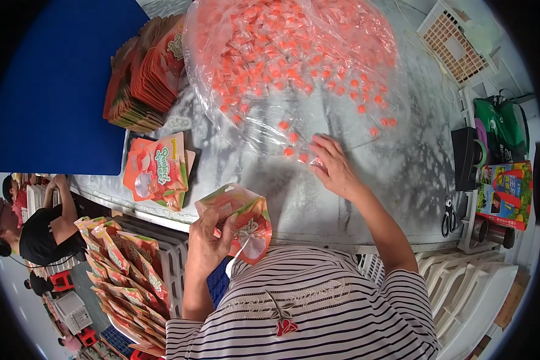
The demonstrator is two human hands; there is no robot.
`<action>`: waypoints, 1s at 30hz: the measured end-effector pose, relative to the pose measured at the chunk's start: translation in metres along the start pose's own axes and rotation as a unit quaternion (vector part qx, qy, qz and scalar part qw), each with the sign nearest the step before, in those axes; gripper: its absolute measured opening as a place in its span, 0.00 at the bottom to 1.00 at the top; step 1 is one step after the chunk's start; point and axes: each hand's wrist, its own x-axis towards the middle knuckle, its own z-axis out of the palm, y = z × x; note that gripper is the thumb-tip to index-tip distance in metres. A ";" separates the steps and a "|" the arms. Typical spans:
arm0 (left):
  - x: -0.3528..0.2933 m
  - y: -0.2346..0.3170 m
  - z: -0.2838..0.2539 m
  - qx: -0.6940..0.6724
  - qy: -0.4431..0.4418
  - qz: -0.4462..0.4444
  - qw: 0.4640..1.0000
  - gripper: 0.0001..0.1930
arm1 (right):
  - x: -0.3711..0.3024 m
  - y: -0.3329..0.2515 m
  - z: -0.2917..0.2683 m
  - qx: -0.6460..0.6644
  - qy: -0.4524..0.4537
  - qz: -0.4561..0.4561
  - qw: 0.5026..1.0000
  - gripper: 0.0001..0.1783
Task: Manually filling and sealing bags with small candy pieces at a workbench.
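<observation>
The mottled grey table (294, 201) bears pouches (158, 169), a clear bag (258, 117) and scissors (448, 218).

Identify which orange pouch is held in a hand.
The pouch in the left hand; the others sit unheld in a small pile, a larger stack beyond it, and a crowded group at lower left.

Orange-red pouch (259, 225), orange pieces (283, 125), clear plastic (255, 114)
Mottled grey-and-white table (396, 198); white shirt (324, 273) with dark stripes and a red rose (286, 326); plain blue panel (60, 90); green bag (513, 123); black scissors (446, 223).
</observation>
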 end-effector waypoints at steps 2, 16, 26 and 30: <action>0.001 0.000 0.001 -0.006 0.003 0.001 1.000 0.06 | -0.006 0.004 0.004 -0.008 0.003 -0.018 1.000 0.30; 0.001 -0.004 0.000 -0.016 -0.006 -0.028 0.999 0.05 | -0.026 0.015 -0.027 0.361 0.183 0.198 0.893 0.17; 0.000 -0.003 0.000 0.005 -0.017 -0.030 0.999 0.05 | -0.002 0.010 -0.009 0.256 0.142 0.164 0.942 0.15; 0.000 -0.001 0.002 0.009 -0.015 -0.013 1.000 0.05 | 0.033 -0.014 0.007 0.083 0.082 -0.005 0.993 0.16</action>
